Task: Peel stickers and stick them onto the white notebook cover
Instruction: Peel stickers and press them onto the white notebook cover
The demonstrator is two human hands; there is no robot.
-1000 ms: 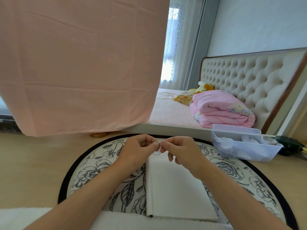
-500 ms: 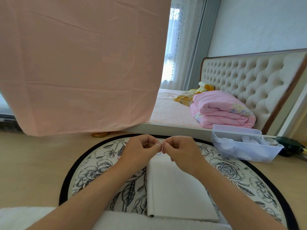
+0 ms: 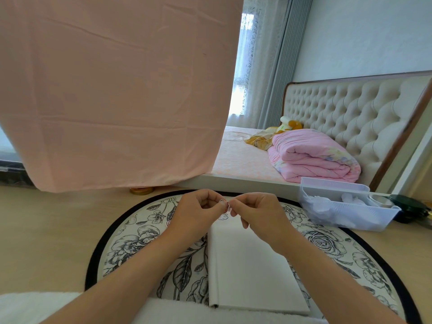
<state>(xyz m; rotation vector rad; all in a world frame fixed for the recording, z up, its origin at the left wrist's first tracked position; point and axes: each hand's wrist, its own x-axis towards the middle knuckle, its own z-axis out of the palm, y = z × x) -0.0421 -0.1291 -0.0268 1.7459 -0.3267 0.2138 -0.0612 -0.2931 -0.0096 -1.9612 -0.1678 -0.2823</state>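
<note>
The white notebook point(image 3: 250, 265) lies shut on a round floral mat point(image 3: 131, 244), its spine to the left. Above its far edge my left hand point(image 3: 198, 213) and my right hand point(image 3: 254, 213) meet, fingertips together. Between them they pinch a small sticker point(image 3: 228, 207), mostly hidden by the fingers. Another small sticker point(image 3: 223, 216) seems to lie at the notebook's far edge, just below the hands.
A clear plastic bin point(image 3: 346, 211) with white bits inside stands at the right of the mat, a dark object point(image 3: 409, 206) behind it. A bed point(image 3: 245, 160) with a folded pink quilt is beyond. A pink sheet point(image 3: 112, 90) hangs at the upper left.
Both hands have stayed pinched together over the notebook's far edge; the fingertips have closed in slightly on the sticker. The notebook has not moved.
</note>
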